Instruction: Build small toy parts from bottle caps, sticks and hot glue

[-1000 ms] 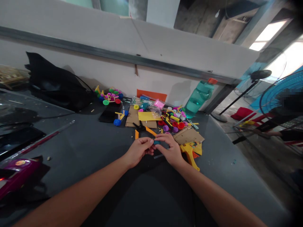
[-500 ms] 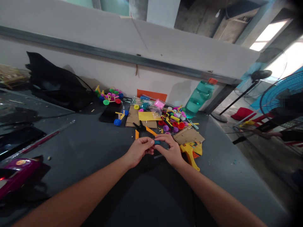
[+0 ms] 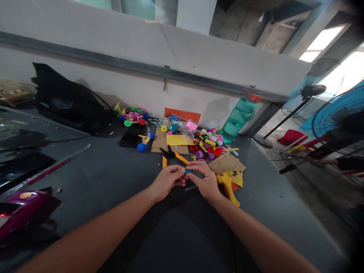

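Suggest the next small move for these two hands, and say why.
Probably a slight turn of the small blue piece between the fingertips. The left hand and the right hand meet at it from either side, and their fingers cover part of it, so a turn might bring its hidden side into view.

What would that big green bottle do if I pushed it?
The bottle might tip if pushed near its orange cap, since it's tall. The liquid sits low, so the bottom is probably the heavier part. Its rounded sides could let it roll if it fell.
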`<act>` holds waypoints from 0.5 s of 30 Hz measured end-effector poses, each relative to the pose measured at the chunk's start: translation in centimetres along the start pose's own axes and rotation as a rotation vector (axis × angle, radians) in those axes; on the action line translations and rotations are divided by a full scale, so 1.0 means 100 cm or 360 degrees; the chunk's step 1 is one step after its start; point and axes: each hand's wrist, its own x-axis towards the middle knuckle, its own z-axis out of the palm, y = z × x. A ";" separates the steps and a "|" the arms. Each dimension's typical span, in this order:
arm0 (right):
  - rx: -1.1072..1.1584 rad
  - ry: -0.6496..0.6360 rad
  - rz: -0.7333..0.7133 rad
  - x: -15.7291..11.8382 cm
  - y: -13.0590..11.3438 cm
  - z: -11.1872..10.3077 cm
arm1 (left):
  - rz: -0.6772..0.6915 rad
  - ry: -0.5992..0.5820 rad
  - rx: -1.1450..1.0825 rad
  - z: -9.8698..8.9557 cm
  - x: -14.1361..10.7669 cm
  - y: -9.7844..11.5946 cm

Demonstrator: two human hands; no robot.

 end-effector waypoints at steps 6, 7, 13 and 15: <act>0.0031 0.0021 0.0055 0.001 -0.002 0.000 | 0.0008 0.0018 0.0003 0.002 0.001 0.001; 0.0030 0.0025 0.0055 0.001 -0.002 0.001 | 0.0013 0.0015 0.0016 0.002 0.001 0.001; 0.0024 0.0052 0.0067 -0.001 -0.001 0.003 | 0.0060 0.0038 0.0079 0.001 0.000 -0.002; 0.0019 0.0058 0.0083 -0.001 -0.001 0.003 | 0.0076 0.0045 0.0084 0.001 0.000 -0.002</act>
